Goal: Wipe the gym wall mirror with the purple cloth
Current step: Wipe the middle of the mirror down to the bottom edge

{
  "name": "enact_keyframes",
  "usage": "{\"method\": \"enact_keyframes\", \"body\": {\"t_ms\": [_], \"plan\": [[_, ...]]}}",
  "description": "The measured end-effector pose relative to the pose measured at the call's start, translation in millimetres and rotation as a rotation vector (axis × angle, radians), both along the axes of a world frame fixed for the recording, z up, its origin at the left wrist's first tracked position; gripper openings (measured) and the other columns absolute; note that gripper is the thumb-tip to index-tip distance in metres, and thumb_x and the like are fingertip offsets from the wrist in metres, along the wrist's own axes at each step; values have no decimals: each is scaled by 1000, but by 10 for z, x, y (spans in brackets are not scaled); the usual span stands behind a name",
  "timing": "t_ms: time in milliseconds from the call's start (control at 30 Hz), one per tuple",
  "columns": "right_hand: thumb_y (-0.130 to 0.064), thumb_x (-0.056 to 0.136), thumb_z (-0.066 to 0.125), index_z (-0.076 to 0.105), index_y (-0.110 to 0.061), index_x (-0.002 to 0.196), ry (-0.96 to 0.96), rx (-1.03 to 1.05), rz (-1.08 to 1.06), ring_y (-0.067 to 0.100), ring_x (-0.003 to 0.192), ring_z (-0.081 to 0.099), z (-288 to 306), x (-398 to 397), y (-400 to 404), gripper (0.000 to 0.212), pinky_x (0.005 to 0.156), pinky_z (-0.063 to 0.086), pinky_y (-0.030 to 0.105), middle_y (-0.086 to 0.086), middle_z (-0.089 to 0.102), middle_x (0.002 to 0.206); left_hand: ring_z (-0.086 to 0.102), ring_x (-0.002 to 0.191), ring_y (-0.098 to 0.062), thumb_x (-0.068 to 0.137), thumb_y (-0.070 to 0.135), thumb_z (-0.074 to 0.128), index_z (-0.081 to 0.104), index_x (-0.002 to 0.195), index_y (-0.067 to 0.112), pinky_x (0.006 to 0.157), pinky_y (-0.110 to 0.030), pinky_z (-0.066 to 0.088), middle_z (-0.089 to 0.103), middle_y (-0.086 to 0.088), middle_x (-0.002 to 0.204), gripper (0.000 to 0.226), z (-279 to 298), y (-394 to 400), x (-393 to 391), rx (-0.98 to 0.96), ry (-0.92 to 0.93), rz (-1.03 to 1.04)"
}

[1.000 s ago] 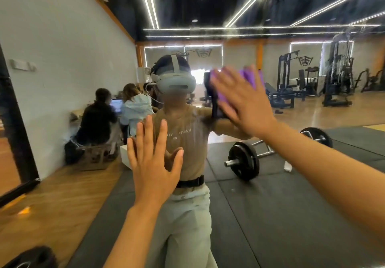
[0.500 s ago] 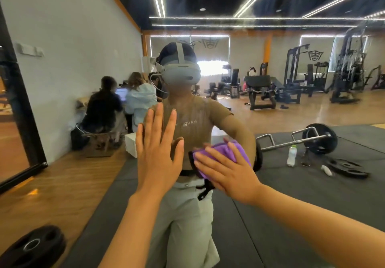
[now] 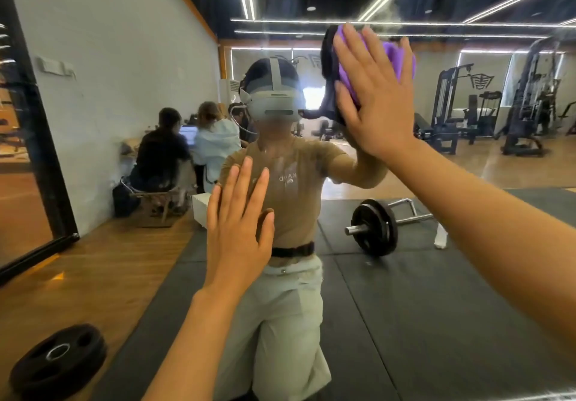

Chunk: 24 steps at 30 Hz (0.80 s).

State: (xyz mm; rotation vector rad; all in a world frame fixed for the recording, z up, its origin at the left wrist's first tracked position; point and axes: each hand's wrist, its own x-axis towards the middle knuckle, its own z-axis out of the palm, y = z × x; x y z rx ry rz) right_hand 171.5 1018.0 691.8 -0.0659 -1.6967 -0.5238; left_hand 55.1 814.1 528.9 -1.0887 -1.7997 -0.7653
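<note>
Looking straight into the big gym wall mirror [image 3: 436,307], and seeing in it black mats, a barbell [image 3: 377,229] lying on the floor to the right, machines far off on the right, and people sitting at a desk [image 3: 187,151] far on the left. Also seeing a round weight plate [image 3: 59,357] lying near on the left.

Pressing the purple cloth [image 3: 402,57] flat on the glass, high up on the right, with the right hand [image 3: 377,101]. Holding the fingers straight and spread apart, not curling them round the cloth, only pushing on it. Probably doing it this way to rub a wide patch of glass at once and to stop the cloth from sliding down.

Laying the left hand [image 3: 237,238] flat on the glass too, lower down and nearer the middle, with fingers straight and a little apart, holding nothing. Likely leaning there for balance while reaching up high.

Seeming to be in the middle of the wiping. Spotting a pale, hazy smear just above the cloth, so probably needing more rubbing up there. Maybe leaving new finger marks where the bare left hand is touching.
</note>
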Motion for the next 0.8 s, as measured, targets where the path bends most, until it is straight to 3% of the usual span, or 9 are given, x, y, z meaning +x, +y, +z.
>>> {"method": "enact_keyframes", "body": {"t_ms": [67, 133, 200, 300, 433, 533, 600, 700, 800], "plan": [[-29, 107, 35, 35, -12, 155, 115, -103, -25, 29, 151, 25, -95, -126, -123, 51, 121, -1, 54, 9, 33, 161, 3, 153, -18, 98, 28, 50, 24, 156, 18, 123, -38, -2, 8, -3, 166, 65, -24, 3, -6, 28, 7, -12], [-29, 107, 34, 33, -11, 155, 101, -95, -35, 32, 150, 28, -414, -220, -241, 52, 121, -6, 52, 11, 33, 161, 8, 152, -19, 96, 27, 53, 29, 155, 16, 123, -40, 3, 13, -4, 165, 64, -55, 0, -11, 78, 13, -31], [-32, 106, 33, 28, -14, 155, -43, 21, -44, 33, 148, 31, -877, -248, -314, 53, 121, -2, 57, 10, 34, 160, 12, 152, -19, 95, 25, 55, 34, 153, 15, 122, -44, 8, 17, -6, 164, 62, -95, -9, -25, 154, -14, -50], [-34, 103, 42, 28, -19, 156, -283, 203, -41, 27, 152, 22, -1601, -226, -352, 57, 121, 6, 62, 3, 28, 163, 13, 152, -19, 96, 25, 53, 38, 150, 14, 119, -48, 13, 20, -8, 163, 58, -138, -51, -98, 273, -72, -44], [-41, 101, 37, 23, -22, 157, -579, 516, -138, 22, 155, -2, -2121, -150, -255, 61, 123, -8, 53, -3, 16, 164, 10, 152, -22, 96, 27, 52, 34, 152, 15, 119, -50, 12, 17, -10, 164, 60, -181, -127, -192, 214, -43, -16], [-40, 102, 38, 27, -22, 157, -748, 683, -83, 19, 155, -5, -1911, -132, -158, 58, 124, -8, 50, -6, 24, 164, 6, 153, -20, 97, 29, 51, 29, 155, 18, 121, -44, 7, 12, -7, 165, 63, -179, -192, -227, 153, -29, 1], [-39, 101, 47, 36, -23, 155, -804, 710, 1, 18, 154, 9, -1571, -143, -124, 57, 124, 0, 52, -5, 31, 162, 6, 153, -19, 97, 29, 52, 27, 155, 20, 121, -41, 4, 10, -5, 166, 64, -172, -224, -235, 130, -30, 0], [-30, 100, 52, 48, -20, 148, -603, 491, 90, 24, 148, 32, -847, -122, -124, 49, 122, 11, 58, 1, 41, 157, 8, 153, -20, 96, 30, 53, 28, 155, 20, 120, -40, 5, 11, -4, 165, 65, -168, -245, -237, 116, -23, 6], [-27, 103, 45, 43, -14, 151, -269, 273, 30, 28, 148, 33, -145, -74, -124, 49, 122, 0, 51, 8, 40, 158, 9, 152, -20, 96, 30, 53, 29, 155, 20, 121, -37, 3, 12, -4, 165, 65, -169, -248, -251, 116, -16, 17]]}}
